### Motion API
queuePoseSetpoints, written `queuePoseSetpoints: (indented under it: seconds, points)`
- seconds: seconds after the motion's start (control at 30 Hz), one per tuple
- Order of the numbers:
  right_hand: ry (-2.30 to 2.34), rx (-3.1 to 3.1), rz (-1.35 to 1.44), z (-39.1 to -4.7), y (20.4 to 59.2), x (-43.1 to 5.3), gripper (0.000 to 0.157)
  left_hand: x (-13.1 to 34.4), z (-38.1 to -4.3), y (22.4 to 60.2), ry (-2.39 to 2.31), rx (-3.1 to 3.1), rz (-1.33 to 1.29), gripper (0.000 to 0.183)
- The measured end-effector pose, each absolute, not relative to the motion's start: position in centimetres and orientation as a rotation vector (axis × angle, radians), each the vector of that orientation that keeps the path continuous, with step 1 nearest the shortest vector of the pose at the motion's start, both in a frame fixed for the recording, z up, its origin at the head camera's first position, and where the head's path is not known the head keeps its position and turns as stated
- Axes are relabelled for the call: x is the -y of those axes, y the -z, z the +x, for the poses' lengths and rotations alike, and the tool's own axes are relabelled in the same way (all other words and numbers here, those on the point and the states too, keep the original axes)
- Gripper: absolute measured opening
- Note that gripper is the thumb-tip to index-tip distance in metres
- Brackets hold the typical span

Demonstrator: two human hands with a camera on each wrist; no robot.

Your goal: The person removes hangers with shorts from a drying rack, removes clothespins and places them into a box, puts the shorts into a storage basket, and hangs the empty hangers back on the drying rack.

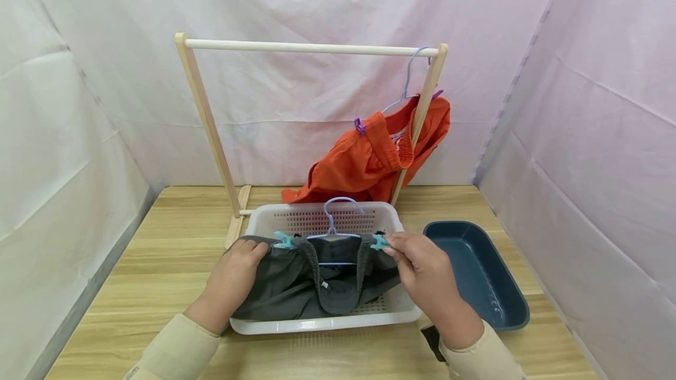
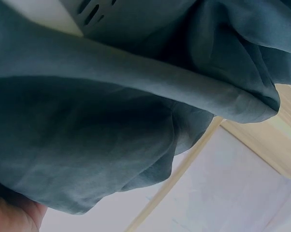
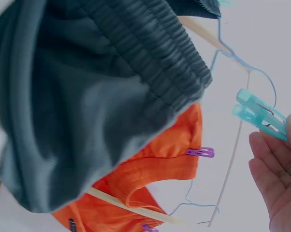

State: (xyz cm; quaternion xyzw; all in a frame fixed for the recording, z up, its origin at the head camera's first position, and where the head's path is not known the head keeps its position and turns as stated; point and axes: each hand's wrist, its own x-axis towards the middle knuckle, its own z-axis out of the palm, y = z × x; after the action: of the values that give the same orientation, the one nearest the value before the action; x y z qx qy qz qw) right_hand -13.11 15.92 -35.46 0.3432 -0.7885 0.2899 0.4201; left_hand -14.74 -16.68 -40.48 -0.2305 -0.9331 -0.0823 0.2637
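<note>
Dark grey pants (image 1: 285,292) with an elastic waistband lie spread over a white basket (image 1: 317,326). A light blue hanger (image 1: 331,231) stands at the waistband, its hook up. One teal clothespin (image 1: 284,240) sits at the waistband's left part. My left hand (image 1: 237,271) grips the pants at their left end; in the left wrist view only part of this hand (image 2: 12,212) shows beside the cloth. My right hand (image 1: 425,268) pinches another teal clothespin (image 3: 261,115) by its handles, near the waistband's right end. In the right wrist view that clothespin looks apart from the cloth.
Behind the basket stands a wooden rack (image 1: 311,47). Orange pants (image 1: 364,157) hang at its right end from another hanger (image 1: 408,78), with purple clothespins (image 1: 360,126) on the waistband. A dark blue tray (image 1: 475,268) lies on the table (image 1: 142,286) at the right.
</note>
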Motion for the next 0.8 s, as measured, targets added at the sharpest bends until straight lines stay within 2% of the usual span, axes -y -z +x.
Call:
queuePoseSetpoints:
  seconds: [0.13,0.5,0.67,0.8]
  points:
    - [-0.736,1.97,0.869,-13.1,34.9,-15.9,0.033,16.8,-14.7,40.6,0.232,2.516,-0.624,0.024]
    - [-0.684,2.095,0.801,-13.4,35.0,-17.2,0.045,16.7,-14.6,40.4,0.213,2.521,-0.621,0.023]
    - [-0.663,2.149,0.765,-13.5,35.1,-17.8,0.028,16.8,-14.5,40.3,0.219,2.537,-0.624,0.022]
    - [-0.637,2.19,0.708,-13.5,35.0,-18.3,0.041,16.8,-14.5,40.3,0.219,2.548,-0.62,0.022]
